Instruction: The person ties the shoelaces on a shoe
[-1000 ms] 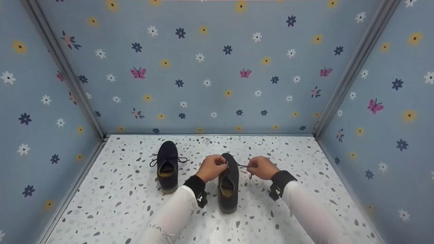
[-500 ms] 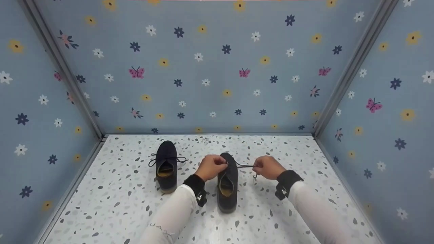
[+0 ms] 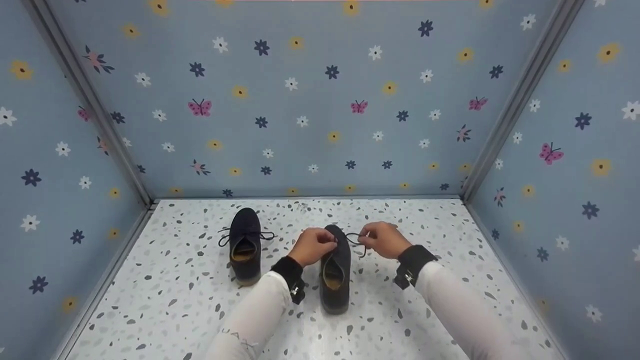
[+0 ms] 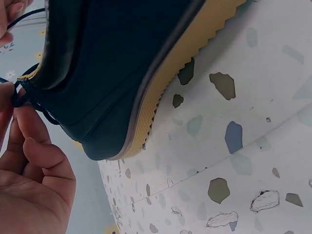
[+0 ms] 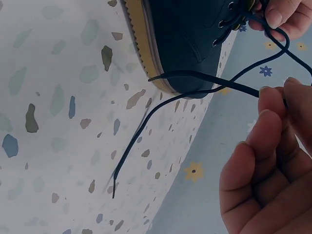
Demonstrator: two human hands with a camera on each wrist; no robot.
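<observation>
A dark lace-up shoe (image 3: 336,295) with a wavy tan sole stands on the speckled surface between the hands, toe away from me. At its lacing, the left hand (image 3: 314,246) pinches the dark shoelace (image 4: 22,97) between thumb and fingertips. To the shoe's right, the right hand (image 3: 385,240) pinches a shoelace (image 5: 219,80), its other fingers curled. In the right wrist view, two loose lace ends cross in front of the toe, and the lace bends in a slack curve near the left fingertips. The lace's path behind the fingers is hidden.
A matching shoe (image 3: 245,225) with its laces tied in a bow stands to the left of the left hand. Flower-patterned blue panels (image 3: 310,110) close off the back and both sides of the white speckled surface (image 3: 175,280).
The right hand first drew the lace taut to the right, then came back left and slightly up toward the shoe, and the lace now curves slackly. The left hand keeps its place.
</observation>
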